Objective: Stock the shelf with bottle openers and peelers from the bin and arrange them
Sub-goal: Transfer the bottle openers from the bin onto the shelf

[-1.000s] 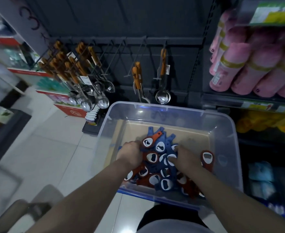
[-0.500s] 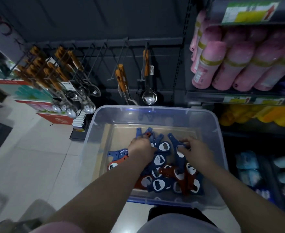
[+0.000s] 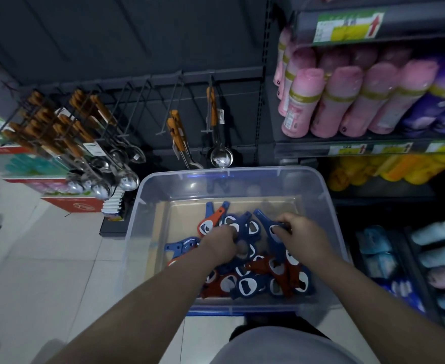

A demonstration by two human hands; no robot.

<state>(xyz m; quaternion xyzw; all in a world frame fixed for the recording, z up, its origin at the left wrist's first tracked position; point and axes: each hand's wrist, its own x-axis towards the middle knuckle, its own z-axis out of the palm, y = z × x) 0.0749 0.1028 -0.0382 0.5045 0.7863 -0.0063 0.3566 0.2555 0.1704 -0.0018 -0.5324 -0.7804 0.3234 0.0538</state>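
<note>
A clear plastic bin (image 3: 329,206) stands on the floor in front of the shelf and holds a heap of blue and red bottle openers (image 3: 258,279). Both my hands are inside it. My left hand (image 3: 220,244) curls its fingers round blue openers in the middle of the heap. My right hand (image 3: 304,237) pinches a blue opener (image 3: 270,227) by its head at the heap's far right. One orange-red opener (image 3: 210,222) lies just beyond my left hand, and a blue one (image 3: 179,245) lies apart at the left.
Dark peg hooks (image 3: 147,101) on the back panel carry wooden-handled spoons and ladles (image 3: 90,153) at the left and a ladle (image 3: 220,153) in the middle; several hooks between are bare. Pink rolls (image 3: 347,101) fill the right-hand shelf. White floor tiles (image 3: 45,258) lie to the left.
The view has shifted so the bin sits more central. Both hands have moved further into the heap and closed on openers, spreading some toward the bin's left.
</note>
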